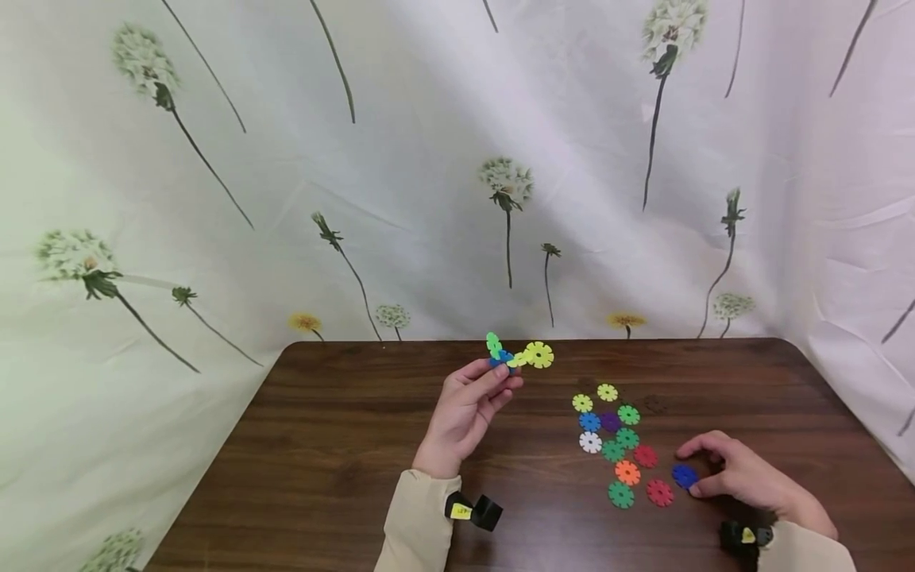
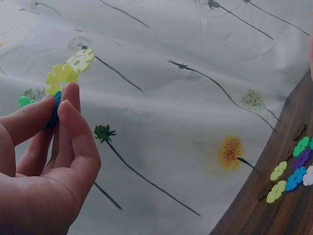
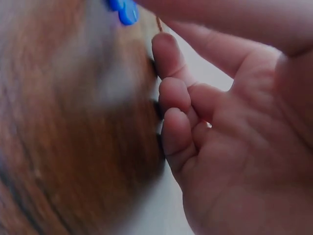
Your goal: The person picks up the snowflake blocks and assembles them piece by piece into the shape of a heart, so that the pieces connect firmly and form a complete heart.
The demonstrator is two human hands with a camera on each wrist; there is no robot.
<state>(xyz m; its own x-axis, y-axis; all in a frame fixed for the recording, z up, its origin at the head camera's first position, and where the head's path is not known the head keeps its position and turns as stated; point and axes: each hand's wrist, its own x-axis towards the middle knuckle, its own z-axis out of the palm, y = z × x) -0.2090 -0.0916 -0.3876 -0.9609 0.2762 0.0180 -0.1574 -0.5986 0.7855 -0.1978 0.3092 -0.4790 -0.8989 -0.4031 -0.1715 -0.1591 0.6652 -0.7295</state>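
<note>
In the head view my left hand point(image 1: 461, 413) pinches a blue notched plastic disc point(image 1: 503, 357) between thumb and fingers, raised above the table. A bright green disc point(image 1: 493, 345) and two yellow discs, the outer yellow disc point(image 1: 539, 355) among them, are joined with it in a short chain. The left wrist view shows the inner yellow disc point(image 2: 62, 78) above my fingertips. On the table, my right hand point(image 1: 750, 473) is at a dark blue disc point(image 1: 684, 477). Its thumb touches the disc's near edge, while the index fingertip appears slightly apart from the far edge.
Several loose discs lie flat left of my right hand, including a red disc point(image 1: 660, 492), an orange disc point(image 1: 627, 473) and a white disc point(image 1: 590, 442). A dark brown disc point(image 1: 654, 403) blends into the wooden table point(image 1: 322, 445). Behind hangs a dandelion-print cloth point(image 1: 429, 199).
</note>
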